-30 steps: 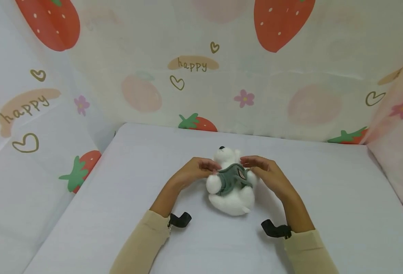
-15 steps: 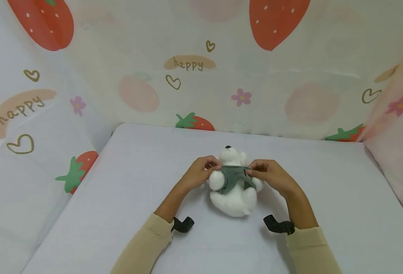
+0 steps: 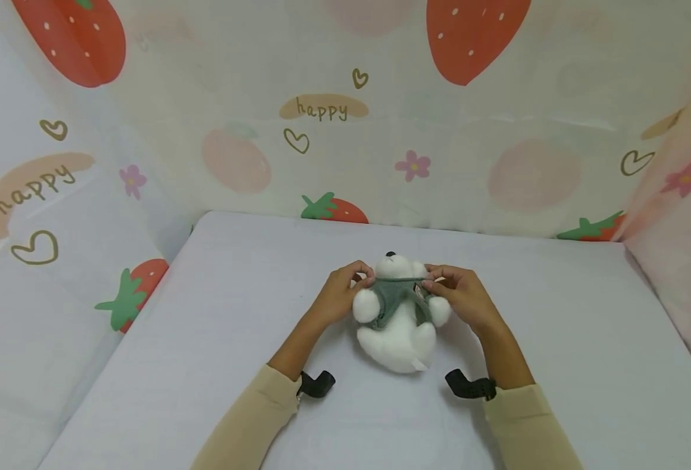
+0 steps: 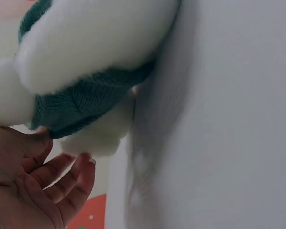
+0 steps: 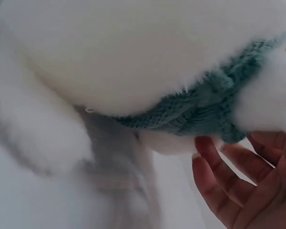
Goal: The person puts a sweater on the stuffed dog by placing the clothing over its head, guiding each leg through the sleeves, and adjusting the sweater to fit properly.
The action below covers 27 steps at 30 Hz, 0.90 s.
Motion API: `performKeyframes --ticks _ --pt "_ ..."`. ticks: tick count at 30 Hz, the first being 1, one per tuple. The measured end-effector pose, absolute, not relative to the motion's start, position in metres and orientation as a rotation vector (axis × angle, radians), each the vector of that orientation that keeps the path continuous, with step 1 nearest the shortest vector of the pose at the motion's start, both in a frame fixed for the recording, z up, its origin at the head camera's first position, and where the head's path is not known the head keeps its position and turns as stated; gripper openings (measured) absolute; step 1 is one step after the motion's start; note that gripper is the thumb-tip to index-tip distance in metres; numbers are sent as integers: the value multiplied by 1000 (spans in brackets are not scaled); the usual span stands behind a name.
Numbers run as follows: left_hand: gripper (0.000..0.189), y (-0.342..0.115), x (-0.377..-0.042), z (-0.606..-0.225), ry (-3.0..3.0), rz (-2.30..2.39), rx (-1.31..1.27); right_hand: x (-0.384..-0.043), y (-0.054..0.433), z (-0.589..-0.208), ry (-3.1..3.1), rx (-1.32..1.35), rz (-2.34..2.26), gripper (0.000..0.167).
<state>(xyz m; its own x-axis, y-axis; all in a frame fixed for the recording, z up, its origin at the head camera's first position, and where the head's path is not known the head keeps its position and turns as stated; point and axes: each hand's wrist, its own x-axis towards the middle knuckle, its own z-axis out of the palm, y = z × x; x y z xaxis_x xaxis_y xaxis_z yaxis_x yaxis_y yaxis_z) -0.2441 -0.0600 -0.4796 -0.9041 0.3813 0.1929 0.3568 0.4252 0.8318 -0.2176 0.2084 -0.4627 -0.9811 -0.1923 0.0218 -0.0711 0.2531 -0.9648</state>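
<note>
A white plush bear point(image 3: 395, 346) with a black nose lies on its back on the white table, its head toward the far side. It wears a green knitted vest point(image 3: 393, 292) with a small label near one edge. My left hand point(image 3: 342, 292) pinches the vest's shoulder edge on the left. On the other side my right hand point(image 3: 461, 292) pinches the vest by the neck. In the left wrist view, the thumb lies at the knit's edge and the other fingers point(image 4: 78, 179) curl loosely below. The right wrist view shows curled fingers point(image 5: 224, 176) under the knit point(image 5: 190, 112).
The white table point(image 3: 233, 281) stretches around the bear on all sides. A strawberry-print curtain point(image 3: 345, 156) hangs behind the table's far edge and along both sides. Each wrist bears a black camera mount point(image 3: 317, 384).
Both hands have come to the vest's shoulders and pulled its neckline up toward the bear's head. The right hand has gone from resting beside the bear to pinching the vest.
</note>
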Motion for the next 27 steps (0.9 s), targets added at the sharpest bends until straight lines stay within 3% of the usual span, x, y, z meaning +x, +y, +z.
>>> performKeyframes --ticks 9,16,22,27 --pt "9 -67 -247 -480 2537 1436 818 -217 209 -464 2597 -263 -1662 18" --pt "40 -80 -251 -474 2350 1310 1013 -215 227 -465 2505 -561 -1560 12" --pt "23 -69 -251 -478 2570 1177 1131 -215 233 -467 2409 -683 -1534 28" --pt "21 -64 -245 -476 2750 1017 1097 -218 229 -469 2484 -678 -1514 23"
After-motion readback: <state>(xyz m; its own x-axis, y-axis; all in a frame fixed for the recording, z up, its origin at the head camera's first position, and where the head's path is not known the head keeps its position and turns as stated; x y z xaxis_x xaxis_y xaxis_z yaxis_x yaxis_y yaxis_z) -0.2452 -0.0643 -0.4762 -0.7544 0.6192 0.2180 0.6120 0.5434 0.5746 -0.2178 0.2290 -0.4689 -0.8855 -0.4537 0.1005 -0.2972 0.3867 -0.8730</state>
